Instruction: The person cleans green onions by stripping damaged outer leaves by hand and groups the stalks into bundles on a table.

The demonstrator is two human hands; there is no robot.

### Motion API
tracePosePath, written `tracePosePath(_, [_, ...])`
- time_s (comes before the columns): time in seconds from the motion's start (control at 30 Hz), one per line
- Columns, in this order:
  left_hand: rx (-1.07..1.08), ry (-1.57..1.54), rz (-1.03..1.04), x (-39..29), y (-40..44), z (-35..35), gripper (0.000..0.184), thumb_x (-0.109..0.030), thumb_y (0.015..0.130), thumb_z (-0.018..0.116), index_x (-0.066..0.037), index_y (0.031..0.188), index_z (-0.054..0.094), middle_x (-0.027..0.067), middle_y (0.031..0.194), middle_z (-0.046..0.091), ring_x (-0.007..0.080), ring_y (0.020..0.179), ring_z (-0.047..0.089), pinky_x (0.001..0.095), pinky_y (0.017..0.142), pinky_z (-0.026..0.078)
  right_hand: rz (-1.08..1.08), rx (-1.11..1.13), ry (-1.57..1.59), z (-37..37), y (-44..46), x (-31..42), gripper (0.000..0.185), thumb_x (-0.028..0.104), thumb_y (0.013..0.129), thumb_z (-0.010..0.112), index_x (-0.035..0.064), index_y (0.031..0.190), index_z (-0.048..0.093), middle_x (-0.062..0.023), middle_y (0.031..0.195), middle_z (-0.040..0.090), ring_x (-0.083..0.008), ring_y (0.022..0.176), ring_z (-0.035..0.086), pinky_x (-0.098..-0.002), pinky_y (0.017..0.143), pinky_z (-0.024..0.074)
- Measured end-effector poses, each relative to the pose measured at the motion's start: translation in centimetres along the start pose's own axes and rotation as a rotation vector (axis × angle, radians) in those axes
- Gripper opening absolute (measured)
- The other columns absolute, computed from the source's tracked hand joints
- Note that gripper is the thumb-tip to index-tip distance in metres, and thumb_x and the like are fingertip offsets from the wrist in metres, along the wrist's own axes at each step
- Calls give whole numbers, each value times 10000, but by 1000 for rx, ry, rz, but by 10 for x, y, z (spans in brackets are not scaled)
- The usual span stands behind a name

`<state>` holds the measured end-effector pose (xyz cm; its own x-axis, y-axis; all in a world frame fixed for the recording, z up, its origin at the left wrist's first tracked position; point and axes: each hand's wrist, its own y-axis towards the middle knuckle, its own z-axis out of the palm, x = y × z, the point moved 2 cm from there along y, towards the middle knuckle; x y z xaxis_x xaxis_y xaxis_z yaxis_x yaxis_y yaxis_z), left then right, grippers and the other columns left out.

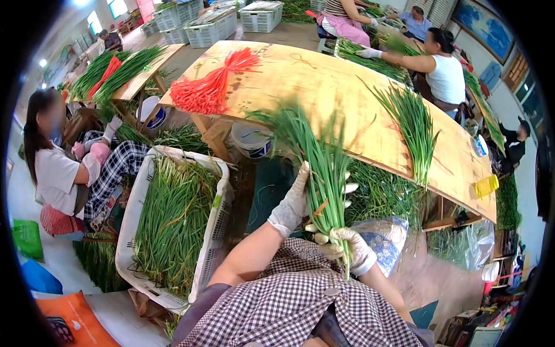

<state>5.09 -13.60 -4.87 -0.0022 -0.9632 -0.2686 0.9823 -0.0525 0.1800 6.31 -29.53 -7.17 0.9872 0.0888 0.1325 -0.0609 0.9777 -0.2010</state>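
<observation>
In front of my checked apron I hold a bunch of garlic chives (pixel 328 194), its leafy tops blurred by motion and its pale stem ends pointing down at me. My left hand (pixel 292 202), in a white glove, goes around the middle of the bunch, thumb on the near side and fingertips showing past the far side. Lower down, my gloved right hand (pixel 351 250) is closed around the stem ends. An orange-brown strip, perhaps a tie or a dried leaf, lies across the stems. Another chive bunch (pixel 413 130) rests on the wooden table (pixel 329 75) ahead.
Red plastic ties (pixel 211 87) lie on the table's left part; a yellow container (pixel 487 185) stands at its right end. Left of me is a white crate (pixel 222 199) of loose chives. A bucket (pixel 251 141) sits beneath the table edge. Co-workers sit left and right.
</observation>
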Motion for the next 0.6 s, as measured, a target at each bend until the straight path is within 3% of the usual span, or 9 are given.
tracePosePath(0.1, [-119,500,154,-25,28,18,700,-370,829,646,-35,1389,392,105,1085,612,215,955,618,372,827,537,-109,32,-321,22,-8,32,666,262,849,661,-53,1348,354,-188,1161,544,-121,706,569,-191,550,491])
tracePosePath(0.13, [-246,608,176,-39,39,45,671,-250,791,636,-30,1381,402,57,878,616,156,770,621,319,710,547,-97,34,-564,31,-10,52,728,405,838,669,-32,1345,384,-208,1267,518,-156,850,623,-239,684,535])
tracePosePath(0.17, [-252,756,210,-57,45,78,663,-221,766,676,-16,1350,437,58,801,623,166,746,625,322,702,544,-209,-74,-934,41,-12,75,765,480,842,644,-9,1369,383,-177,1291,510,-204,1056,586,-314,907,482])
tracePosePath(0.23, [-147,998,407,-99,77,103,564,-193,711,740,9,1206,561,119,904,672,179,864,656,333,774,550,-522,-182,-1410,66,-9,129,818,547,874,558,27,1443,284,-127,1429,391,-226,1319,363,-373,1097,276])
tracePosePath(0.27, [-171,1204,509,-112,84,131,421,-162,738,737,27,1096,620,144,960,686,167,903,666,348,830,549,-822,-264,-1582,94,-10,148,859,556,854,581,37,1456,255,-116,1458,351,-232,1337,343,-377,1107,257])
tracePosePath(0.33, [-60,1482,780,-129,109,168,225,-33,824,638,41,1036,643,155,999,686,188,936,674,312,851,555,-1084,-66,-1548,155,-5,174,957,530,798,666,41,1475,198,-129,1500,280,-264,1378,280,-380,1143,172])
tracePosePath(0.37, [-106,1426,720,-134,121,180,199,13,852,591,42,1043,641,165,1010,682,202,946,672,297,850,557,-1203,5,-1641,173,7,190,1032,543,755,700,35,1480,170,-137,1514,249,-267,1396,240,-376,1147,158])
tracePosePath(0.5, [86,1189,711,-154,169,146,518,-66,699,810,-40,1159,572,66,1037,655,153,880,643,292,808,540,-1122,-209,-1732,188,53,236,1138,343,628,862,17,1472,173,-157,1512,230,-234,1406,194,-350,1144,165])
tracePosePath(0.6, [22,1221,505,-168,190,99,588,-63,709,801,-37,1221,513,72,1075,641,141,962,614,287,848,517,-786,-155,-1697,178,92,260,828,159,693,828,1,1354,356,-98,1238,543,-176,1160,484,-321,972,421])
